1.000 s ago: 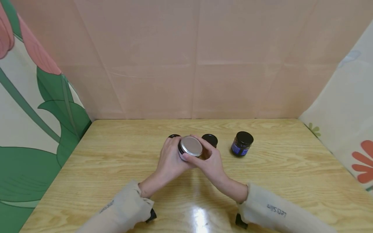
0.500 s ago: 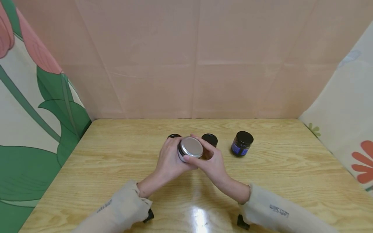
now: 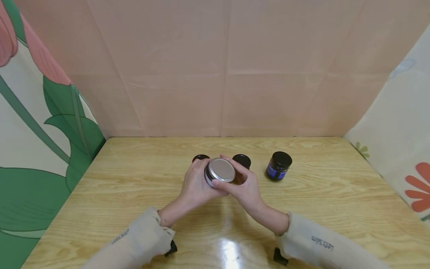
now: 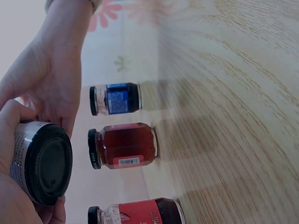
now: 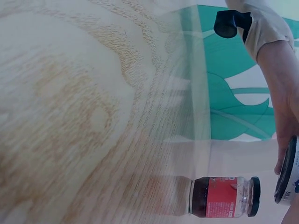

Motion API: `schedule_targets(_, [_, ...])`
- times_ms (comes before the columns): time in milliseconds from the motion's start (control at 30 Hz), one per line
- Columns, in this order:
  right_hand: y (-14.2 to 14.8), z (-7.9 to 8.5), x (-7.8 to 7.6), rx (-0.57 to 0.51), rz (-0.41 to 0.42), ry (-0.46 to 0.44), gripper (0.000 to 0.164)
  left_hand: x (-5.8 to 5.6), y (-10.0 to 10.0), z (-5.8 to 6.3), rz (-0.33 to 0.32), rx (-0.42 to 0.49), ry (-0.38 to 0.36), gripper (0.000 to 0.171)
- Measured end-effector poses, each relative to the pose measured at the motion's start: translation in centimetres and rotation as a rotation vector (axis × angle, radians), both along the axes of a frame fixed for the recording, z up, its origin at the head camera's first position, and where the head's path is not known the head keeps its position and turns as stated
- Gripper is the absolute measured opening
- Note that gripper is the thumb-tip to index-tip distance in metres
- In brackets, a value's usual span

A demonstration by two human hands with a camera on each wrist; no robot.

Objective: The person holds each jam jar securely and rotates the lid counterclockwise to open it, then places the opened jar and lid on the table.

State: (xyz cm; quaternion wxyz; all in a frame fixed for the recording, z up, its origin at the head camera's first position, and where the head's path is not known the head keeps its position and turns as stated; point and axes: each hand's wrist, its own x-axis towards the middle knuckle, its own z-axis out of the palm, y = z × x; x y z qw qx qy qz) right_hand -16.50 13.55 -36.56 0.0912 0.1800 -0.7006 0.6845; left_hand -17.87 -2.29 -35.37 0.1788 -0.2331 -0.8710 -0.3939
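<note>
Silver-topped round container: I am holding it aloft, left hand and right hand gripping, next move apparently requiring steadiness.

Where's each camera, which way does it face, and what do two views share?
Head: worn on the head, facing forward and down at the table and the held container; left hand, right hand and sleeves show.
Left wrist: worn there, picture turned sideways, facing across the table to three jars; both hands show.
Right wrist: worn there, also sideways, facing the red-label jar and leafy backdrop; left hand, its sleeve and some right hand show.
Both wrist views share the container and red-label jar.
</note>
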Motion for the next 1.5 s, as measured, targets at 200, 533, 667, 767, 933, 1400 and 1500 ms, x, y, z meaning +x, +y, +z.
schedule_targets(200, [-0.06,0.06,-0.09,0.003,-0.005,0.002,0.061,-0.09,0.01,-0.17,-0.008,0.025,0.003,0.07])
schedule_targets(533, [0.0,0.15,-0.14,-0.006,-0.006,0.002,0.06,-0.25,0.0,-0.19,-0.027,0.046,-0.006,0.069])
schedule_targets(667, [-0.02,0.19,-0.2,-0.01,-0.009,0.004,0.06,-0.32,-0.01,-0.18,-0.03,0.056,-0.033,0.069])
schedule_targets(767, [-0.04,0.25,-0.22,-0.015,-0.016,0.008,0.06,-0.36,-0.03,-0.15,-0.036,0.068,-0.052,0.068])
schedule_targets(933, [-0.14,0.37,-0.3,-0.031,-0.009,0.004,0.059,-0.35,-0.09,-0.07,-0.05,0.105,-0.08,0.067])
schedule_targets(1400, [-0.14,0.35,-0.31,-0.054,0.011,0.019,0.062,-0.52,-0.28,-0.19,-0.106,0.146,-0.122,0.068])
schedule_targets(1500, [-0.1,0.4,-0.34,-0.049,0.021,0.026,0.063,-0.47,-0.32,-0.12,-0.126,0.168,-0.147,0.069])
